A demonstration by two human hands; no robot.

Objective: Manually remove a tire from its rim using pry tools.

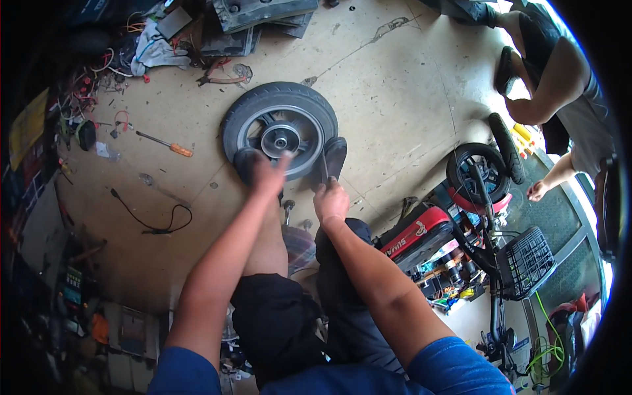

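Note:
A wheel [270,115] with a black tire and grey spoked rim lies flat on the floor in front of me, between my two dark shoes. My left hand [268,174] is over the lower part of the rim near the hub, blurred by motion, so its grip is unclear. My right hand [331,201] is closed on a thin metal bar [324,168], which points up along the wheel's right side beside my right shoe [334,153].
An orange-handled screwdriver [178,149] and black cable [164,230] lie left. A red scooter [421,230] with a basket [526,260] stands right, where another person [553,85] crouches. Grey slabs [260,16], cloth [161,52] and pliers [220,79] lie at the back.

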